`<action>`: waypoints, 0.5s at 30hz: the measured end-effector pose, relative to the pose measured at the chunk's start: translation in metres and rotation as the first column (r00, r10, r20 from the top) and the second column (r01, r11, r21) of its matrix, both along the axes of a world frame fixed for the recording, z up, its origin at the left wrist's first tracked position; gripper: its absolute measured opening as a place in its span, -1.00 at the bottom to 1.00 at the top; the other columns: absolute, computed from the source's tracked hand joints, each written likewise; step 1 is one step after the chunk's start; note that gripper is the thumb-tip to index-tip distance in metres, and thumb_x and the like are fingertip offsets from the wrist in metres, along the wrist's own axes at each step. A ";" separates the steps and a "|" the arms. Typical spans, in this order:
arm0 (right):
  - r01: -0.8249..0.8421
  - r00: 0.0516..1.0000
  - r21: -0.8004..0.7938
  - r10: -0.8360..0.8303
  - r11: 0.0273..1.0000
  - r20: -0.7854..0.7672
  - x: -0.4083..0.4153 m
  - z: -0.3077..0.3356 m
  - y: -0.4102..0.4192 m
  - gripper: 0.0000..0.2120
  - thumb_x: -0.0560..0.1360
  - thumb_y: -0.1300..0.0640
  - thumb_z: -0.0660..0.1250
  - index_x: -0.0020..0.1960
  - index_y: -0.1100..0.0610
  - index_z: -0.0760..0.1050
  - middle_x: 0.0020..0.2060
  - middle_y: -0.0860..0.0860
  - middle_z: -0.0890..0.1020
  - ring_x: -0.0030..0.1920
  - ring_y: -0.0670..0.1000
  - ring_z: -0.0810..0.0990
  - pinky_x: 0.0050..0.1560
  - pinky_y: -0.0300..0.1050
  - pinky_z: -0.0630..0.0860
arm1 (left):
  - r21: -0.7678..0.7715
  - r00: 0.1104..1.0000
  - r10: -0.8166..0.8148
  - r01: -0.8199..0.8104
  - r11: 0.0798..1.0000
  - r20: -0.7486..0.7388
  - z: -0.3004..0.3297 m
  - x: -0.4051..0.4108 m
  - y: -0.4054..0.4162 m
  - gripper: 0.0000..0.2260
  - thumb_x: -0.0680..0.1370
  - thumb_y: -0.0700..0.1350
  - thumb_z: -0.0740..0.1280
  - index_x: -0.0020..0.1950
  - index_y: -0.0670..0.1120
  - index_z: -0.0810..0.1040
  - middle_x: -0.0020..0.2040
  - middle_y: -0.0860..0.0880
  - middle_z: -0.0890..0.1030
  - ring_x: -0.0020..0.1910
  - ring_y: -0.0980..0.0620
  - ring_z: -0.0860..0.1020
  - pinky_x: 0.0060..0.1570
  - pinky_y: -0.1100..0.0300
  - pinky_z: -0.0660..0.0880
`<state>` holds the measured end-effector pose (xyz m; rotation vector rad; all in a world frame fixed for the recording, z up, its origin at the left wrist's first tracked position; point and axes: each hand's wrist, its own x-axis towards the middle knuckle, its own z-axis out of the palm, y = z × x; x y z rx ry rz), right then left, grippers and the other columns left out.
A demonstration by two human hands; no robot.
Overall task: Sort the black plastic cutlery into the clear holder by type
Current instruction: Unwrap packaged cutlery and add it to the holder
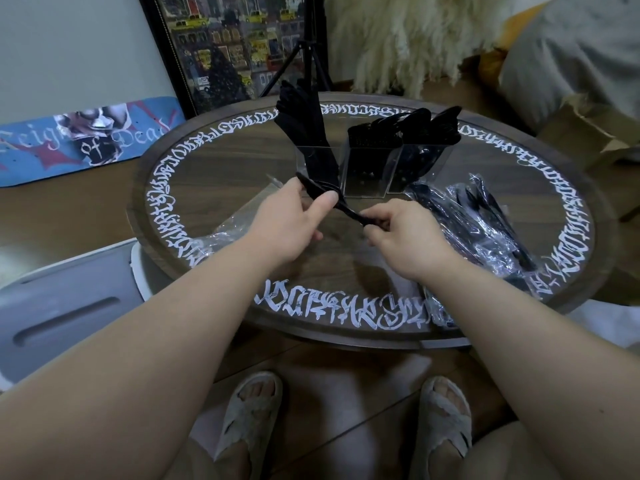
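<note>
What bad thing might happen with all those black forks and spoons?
The clear holder is packed and its cutlery leans outward, so pushing in the black piece held by the left hand and right hand might tip it. The crinkly wrapped bundle lies near the table edge and might slide off.

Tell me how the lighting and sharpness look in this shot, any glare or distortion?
Head view: dim, soft light; wide-angle bending curves the round table; glare glints on the plastic wrappers; black cutlery in the clear holder merges into dark shapes; slight blur on the left hand and right hand.
</note>
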<state>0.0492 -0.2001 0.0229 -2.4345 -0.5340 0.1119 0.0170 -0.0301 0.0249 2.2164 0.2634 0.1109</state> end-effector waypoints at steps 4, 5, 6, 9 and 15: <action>-0.073 0.989 -0.120 0.088 0.990 0.122 -0.003 -0.006 0.001 -0.75 0.52 0.14 0.31 0.19 0.05 0.56 -0.10 -0.06 0.49 -0.01 0.01 0.52 0.04 -0.12 0.43 | -0.236 0.999 0.045 -0.040 0.971 0.019 0.001 0.011 -0.015 -0.78 0.59 0.03 0.27 0.11 -0.07 0.37 -0.10 0.01 0.59 -0.37 0.14 0.62 -0.35 0.21 0.53; -0.079 0.986 -0.131 0.097 0.988 0.135 -0.003 -0.006 0.001 -0.76 0.51 0.14 0.32 0.18 0.05 0.56 -0.11 -0.06 0.49 -0.02 0.01 0.52 0.03 -0.10 0.44 | -0.253 0.999 0.046 -0.041 0.967 0.014 0.002 0.013 -0.017 -0.80 0.59 -0.01 0.28 0.10 -0.08 0.35 -0.13 -0.01 0.59 -0.33 0.11 0.63 -0.34 0.17 0.54; -0.087 0.985 -0.137 0.106 0.987 0.134 -0.003 -0.006 0.000 -0.77 0.50 0.13 0.34 0.15 0.05 0.56 -0.12 -0.07 0.48 -0.04 0.01 0.52 0.04 -0.07 0.46 | -0.254 0.999 0.042 -0.039 0.966 0.004 0.001 0.014 -0.019 -0.81 0.59 -0.03 0.28 0.09 -0.08 0.34 -0.16 -0.02 0.60 -0.29 0.05 0.64 -0.29 0.10 0.57; -0.143 0.988 -0.119 0.149 0.983 0.046 -0.003 -0.003 -0.002 -0.76 0.45 0.08 0.40 0.11 0.05 0.57 -0.14 -0.08 0.47 -0.06 -0.01 0.53 0.08 -0.01 0.49 | -0.121 1.000 -0.012 0.009 0.993 -0.024 0.001 0.015 -0.021 -0.80 0.59 -0.02 0.26 0.09 -0.09 0.33 -0.22 -0.03 0.61 -0.24 0.02 0.62 -0.20 0.06 0.53; -0.019 0.985 0.326 0.074 0.945 -0.156 0.004 0.007 -0.007 -0.72 0.49 0.29 0.26 0.12 0.07 0.61 -0.32 -0.25 0.60 -0.23 -0.25 0.56 0.04 -0.19 0.51 | 0.074 0.993 -0.120 0.120 0.990 -0.005 0.001 0.011 -0.028 -0.79 0.60 -0.05 0.26 0.07 -0.14 0.30 -0.20 -0.06 0.57 -0.23 0.02 0.57 -0.24 0.13 0.47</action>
